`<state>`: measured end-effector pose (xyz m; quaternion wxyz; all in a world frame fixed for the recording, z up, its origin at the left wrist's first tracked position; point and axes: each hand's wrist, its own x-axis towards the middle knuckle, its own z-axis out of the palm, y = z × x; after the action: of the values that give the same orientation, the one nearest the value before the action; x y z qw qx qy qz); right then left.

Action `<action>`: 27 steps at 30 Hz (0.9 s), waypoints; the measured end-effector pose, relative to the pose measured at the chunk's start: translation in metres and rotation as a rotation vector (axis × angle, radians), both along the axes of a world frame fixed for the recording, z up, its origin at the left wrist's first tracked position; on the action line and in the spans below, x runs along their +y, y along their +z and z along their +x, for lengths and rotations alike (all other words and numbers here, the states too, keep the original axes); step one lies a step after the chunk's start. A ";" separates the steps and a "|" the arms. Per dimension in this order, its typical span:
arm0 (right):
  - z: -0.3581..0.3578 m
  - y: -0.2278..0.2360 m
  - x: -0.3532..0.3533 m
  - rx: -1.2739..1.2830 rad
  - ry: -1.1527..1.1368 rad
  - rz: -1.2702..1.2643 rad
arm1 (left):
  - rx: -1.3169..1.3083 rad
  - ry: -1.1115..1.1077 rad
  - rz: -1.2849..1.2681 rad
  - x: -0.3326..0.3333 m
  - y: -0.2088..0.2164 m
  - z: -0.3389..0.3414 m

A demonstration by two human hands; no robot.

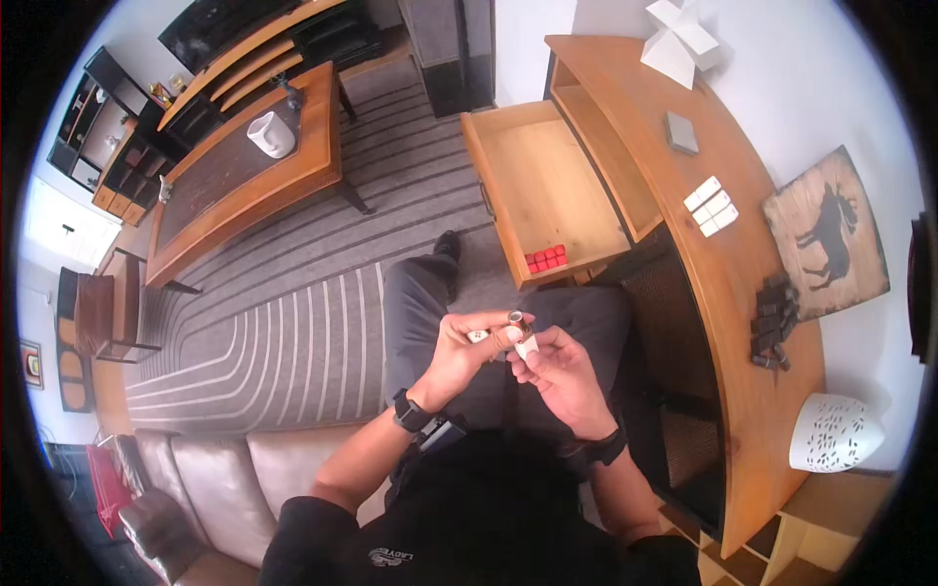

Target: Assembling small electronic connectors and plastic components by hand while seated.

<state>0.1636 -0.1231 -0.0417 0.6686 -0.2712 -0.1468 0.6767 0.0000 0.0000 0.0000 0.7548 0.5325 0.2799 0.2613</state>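
Both hands met over the person's lap, in front of the open drawer (547,195). Left hand (469,350) had its grip pinched on a small dark cylinder (515,317), thumb and fingers closed round it. Right hand (557,369) pinched a small white block (527,346) just below, touching or nearly touching the cylinder. Red blocks (545,259) sat in the drawer's front corner. White blocks (711,206) and dark blocks (772,322) lay on the wooden bench (723,293), well apart.
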 end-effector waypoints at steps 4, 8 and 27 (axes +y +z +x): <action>-0.010 0.011 0.003 -0.228 -0.137 -0.024 | -0.064 0.043 0.033 -0.005 0.001 0.003; -0.024 0.010 0.011 -0.700 -0.434 0.045 | -0.049 0.164 0.085 -0.009 -0.009 0.007; 0.001 0.010 -0.001 -0.001 0.165 -0.012 | -0.125 -0.014 -0.001 0.004 0.001 0.000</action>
<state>0.1648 -0.1240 -0.0321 0.6091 -0.2623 -0.1649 0.7301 -0.0002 0.0037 0.0011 0.7730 0.5168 0.2287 0.2884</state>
